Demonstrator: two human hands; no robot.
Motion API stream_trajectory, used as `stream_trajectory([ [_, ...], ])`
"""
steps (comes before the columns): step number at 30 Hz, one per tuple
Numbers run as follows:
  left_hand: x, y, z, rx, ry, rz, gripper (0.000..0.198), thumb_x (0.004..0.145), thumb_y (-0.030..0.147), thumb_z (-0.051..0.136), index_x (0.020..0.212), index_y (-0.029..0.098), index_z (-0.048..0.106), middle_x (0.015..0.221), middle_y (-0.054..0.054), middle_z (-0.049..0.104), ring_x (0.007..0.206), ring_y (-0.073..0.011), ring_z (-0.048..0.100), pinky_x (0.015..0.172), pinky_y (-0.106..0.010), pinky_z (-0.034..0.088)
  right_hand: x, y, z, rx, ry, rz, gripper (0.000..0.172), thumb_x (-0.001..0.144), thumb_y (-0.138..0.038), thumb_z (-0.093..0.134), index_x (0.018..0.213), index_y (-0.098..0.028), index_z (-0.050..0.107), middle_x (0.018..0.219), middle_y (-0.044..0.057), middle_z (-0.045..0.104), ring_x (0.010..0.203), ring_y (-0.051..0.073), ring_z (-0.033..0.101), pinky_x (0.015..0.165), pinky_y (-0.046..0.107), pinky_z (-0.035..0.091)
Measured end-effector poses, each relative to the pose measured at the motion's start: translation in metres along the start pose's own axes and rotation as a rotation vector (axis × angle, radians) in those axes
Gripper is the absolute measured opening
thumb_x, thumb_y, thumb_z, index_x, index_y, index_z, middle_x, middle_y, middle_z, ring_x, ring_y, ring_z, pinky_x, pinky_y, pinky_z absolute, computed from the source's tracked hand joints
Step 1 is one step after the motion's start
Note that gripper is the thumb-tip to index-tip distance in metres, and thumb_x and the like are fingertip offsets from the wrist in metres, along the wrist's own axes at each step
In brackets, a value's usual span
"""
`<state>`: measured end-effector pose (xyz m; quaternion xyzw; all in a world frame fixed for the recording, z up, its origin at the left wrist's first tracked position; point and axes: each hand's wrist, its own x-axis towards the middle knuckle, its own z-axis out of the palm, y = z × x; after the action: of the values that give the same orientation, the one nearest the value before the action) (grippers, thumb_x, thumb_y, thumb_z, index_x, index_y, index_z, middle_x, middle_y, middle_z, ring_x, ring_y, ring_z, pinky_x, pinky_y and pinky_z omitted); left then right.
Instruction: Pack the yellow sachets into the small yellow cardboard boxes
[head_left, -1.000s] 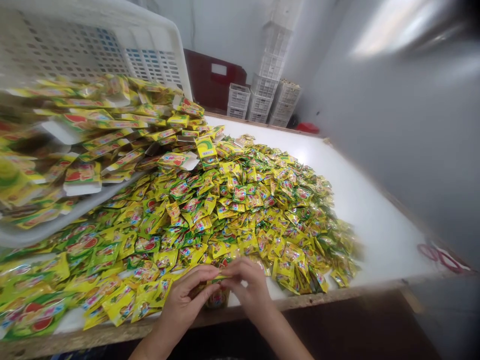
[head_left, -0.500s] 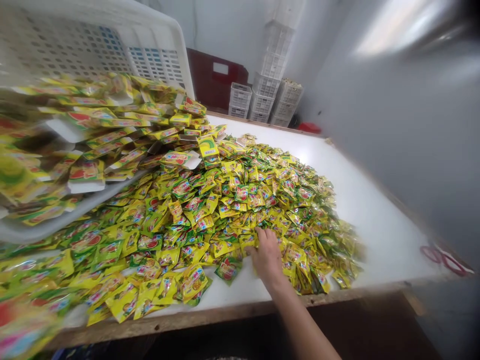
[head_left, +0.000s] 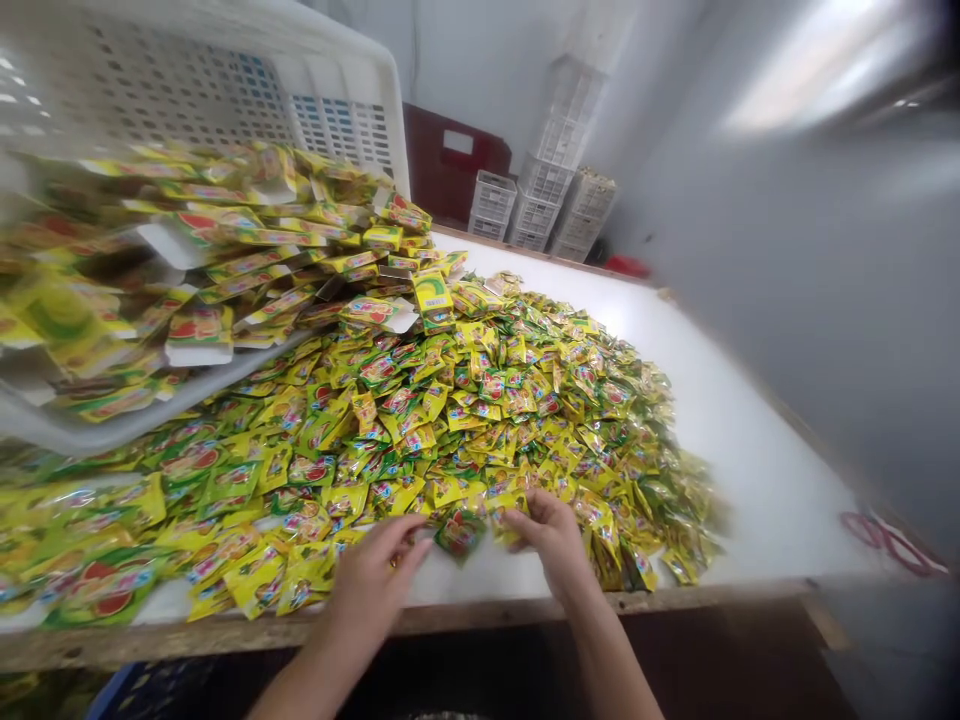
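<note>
Small shiny yellow and green packets [head_left: 480, 400] with fruit pictures lie in a wide heap over the white table [head_left: 765, 480]. My right hand [head_left: 555, 540] pinches one yellow packet [head_left: 507, 508] between thumb and fingers at the heap's near edge. To its left, my left hand [head_left: 379, 565] has its fingers curled round a packet, mostly hidden, with only a bit of yellow showing. Between the two hands a green packet [head_left: 460, 534] with a red fruit picture rests on the tabletop.
On the left, a tilted white plastic crate [head_left: 345, 60] spills small yellow cardboard boxes [head_left: 255, 240] towards the heap. Red-handled scissors [head_left: 892, 545] lie at the table's right edge. Stacked white crates [head_left: 536, 200] stand behind the table. Part of a blue basket [head_left: 142, 690] shows below the front edge.
My left hand has come into view and closed over packets at the front edge. My right hand has drawn slightly nearer and now pinches a yellow packet. The view has shifted slightly.
</note>
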<state>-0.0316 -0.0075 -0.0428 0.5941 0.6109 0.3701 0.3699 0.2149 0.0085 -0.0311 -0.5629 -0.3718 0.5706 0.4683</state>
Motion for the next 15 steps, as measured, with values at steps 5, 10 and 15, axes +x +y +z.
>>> stream_trajectory([
  [5, 0.028, 0.025, 0.059, 0.009, -0.086, -0.027, 0.007, 0.071, 0.023, 0.069, 0.077, 0.022, 0.065, 0.075, -0.003, 0.065, 0.087, -0.0262, 0.063, 0.078, -0.035, 0.047, -0.005, 0.022, 0.002, 0.019, 0.131, 0.007, 0.049, 0.06, -0.054, 0.082, 0.082, -0.015, 0.063, 0.072, 0.003, 0.067, 0.062, 0.017, 0.062, 0.044, 0.025, 0.053],
  [10, 0.021, 0.025, 0.046, -0.25, -0.217, -0.215, 0.023, 0.079, 0.042, 0.063, 0.078, 0.02, 0.055, 0.068, 0.002, 0.061, 0.067, -0.0179, 0.064, 0.058, -0.026, 0.051, -0.01, 0.033, 0.017, 0.054, 0.117, -0.001, 0.045, 0.066, -0.053, 0.079, 0.087, -0.016, 0.065, 0.066, 0.001, 0.063, 0.06, 0.016, 0.06, 0.046, 0.024, 0.052],
  [15, 0.021, 0.026, 0.043, -0.461, -0.253, -0.332, 0.028, 0.072, 0.041, 0.071, 0.078, 0.02, 0.053, 0.065, 0.005, 0.058, 0.054, -0.0131, 0.059, 0.048, -0.023, 0.049, -0.017, 0.023, 0.039, 0.13, -0.032, -0.013, 0.042, 0.083, -0.057, 0.062, 0.089, -0.017, 0.069, 0.072, 0.003, 0.064, 0.062, 0.017, 0.059, 0.05, 0.026, 0.05],
])
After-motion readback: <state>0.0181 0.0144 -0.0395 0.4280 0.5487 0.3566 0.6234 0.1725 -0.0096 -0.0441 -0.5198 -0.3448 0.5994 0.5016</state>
